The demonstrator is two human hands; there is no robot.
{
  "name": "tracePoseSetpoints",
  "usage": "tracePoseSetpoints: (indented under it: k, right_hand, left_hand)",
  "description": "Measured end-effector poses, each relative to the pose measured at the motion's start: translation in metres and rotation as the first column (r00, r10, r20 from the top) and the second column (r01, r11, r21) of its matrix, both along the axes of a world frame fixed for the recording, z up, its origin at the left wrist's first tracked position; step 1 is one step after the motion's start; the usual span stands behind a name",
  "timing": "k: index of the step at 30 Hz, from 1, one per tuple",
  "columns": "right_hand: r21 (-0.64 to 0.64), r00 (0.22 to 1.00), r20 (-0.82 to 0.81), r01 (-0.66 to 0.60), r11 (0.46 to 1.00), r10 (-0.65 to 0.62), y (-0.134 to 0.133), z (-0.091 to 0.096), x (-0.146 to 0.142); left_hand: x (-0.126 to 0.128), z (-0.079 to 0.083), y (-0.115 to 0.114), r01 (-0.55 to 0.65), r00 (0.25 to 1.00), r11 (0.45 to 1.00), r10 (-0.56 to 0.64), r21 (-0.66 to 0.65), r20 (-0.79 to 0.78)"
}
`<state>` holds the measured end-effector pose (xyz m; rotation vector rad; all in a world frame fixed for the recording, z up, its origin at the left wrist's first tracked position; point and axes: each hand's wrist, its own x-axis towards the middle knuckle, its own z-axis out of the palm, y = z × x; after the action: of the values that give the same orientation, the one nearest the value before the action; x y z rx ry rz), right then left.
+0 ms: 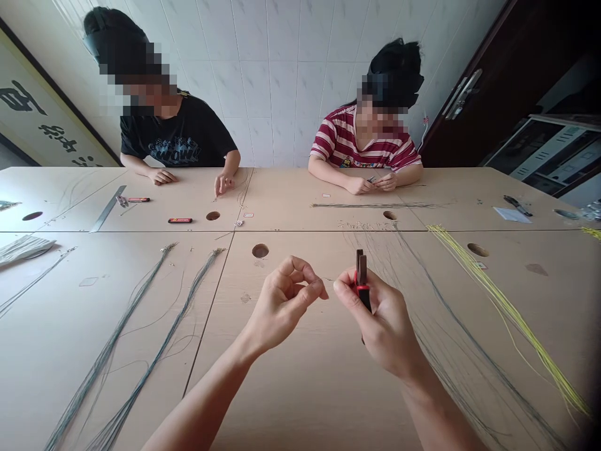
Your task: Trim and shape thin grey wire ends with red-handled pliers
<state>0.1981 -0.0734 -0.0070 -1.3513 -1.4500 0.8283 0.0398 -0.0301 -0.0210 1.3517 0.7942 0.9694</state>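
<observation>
Pliers (362, 288) are held in the right hand (387, 322), the left hand (282, 302) is pinched narrow, on what if anything cannot be told, and grey wires (111, 339) are laid left and right on the bench (300, 388), the share finished being unclear.

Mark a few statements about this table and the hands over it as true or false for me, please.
1. The right hand holds pliers. True.
2. The yellow wires lie left of both hands. False: the yellow wires lie to the right.
3. A person in a striped shirt is across the table. True.
4. The left hand grips a marker. False: the left hand shows no tool.
5. Grey-green wires lie left of the left hand. True.
</observation>
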Motion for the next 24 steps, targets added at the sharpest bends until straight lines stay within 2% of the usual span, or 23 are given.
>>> tracePoseSetpoints:
  k: [7,14,20,24]
  right_hand:
    - [0.008,1.0,0.009,0.002,1.0,-0.002,0.0031,-0.0028,0.0]
    - [-0.001,1.0,0.003,-0.007,1.0,0.007,0.0052,-0.0043,-0.0008]
    - [-0.017,1.0,-0.011,-0.02,1.0,0.02,0.0067,-0.0062,-0.0004]
    - [-0.03,0.999,-0.015,-0.029,0.999,0.029,0.0078,-0.008,0.0001]
  left_hand:
    - [-0.0019,-0.0008,-0.0006,-0.056,0.992,0.996,0.064,0.07,-0.109]
    - [0.001,-0.0035,0.002,-0.076,0.992,0.997,0.073,-0.026,-0.104]
    - [0.0018,-0.0014,0.0038,-0.079,0.996,0.996,0.076,-0.036,-0.055]
    - [0.0018,-0.0012,0.0048,-0.094,0.992,0.995,0.091,-0.042,-0.082]
